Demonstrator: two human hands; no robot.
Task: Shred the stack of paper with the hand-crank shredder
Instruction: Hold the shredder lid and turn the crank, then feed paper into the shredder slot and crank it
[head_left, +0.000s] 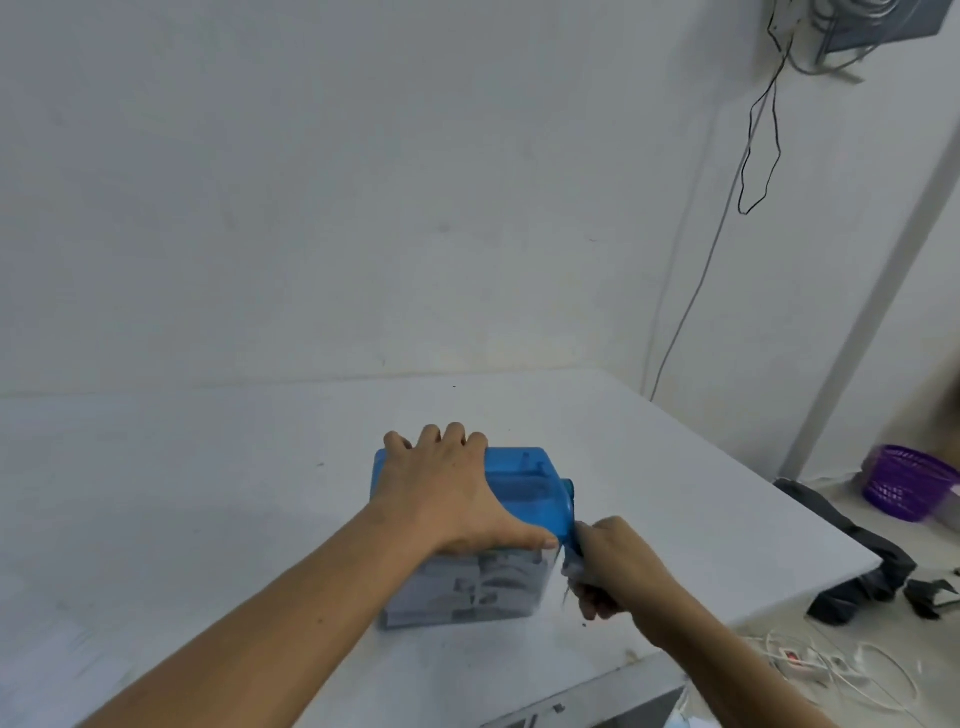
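A small hand-crank shredder (524, 483) with a blue top and a clear bin stands on the white table (208, 493). Through the bin wall (467, 587) I see shredded paper strips. My left hand (447, 488) lies over the blue top, fingers curled over its far edge and thumb along the near edge, holding it down. My right hand (608, 566) grips the blue crank handle (573, 525) at the shredder's right side; the handle is blurred. At the lower left edge lies a blurred white sheet of paper (62, 660).
The table's right edge runs diagonally close to my right hand. On the floor to the right are a purple basket (906, 480), dark cloth (857, 566) and a white power strip with cables (800, 662). Cables hang down the wall corner (758, 156).
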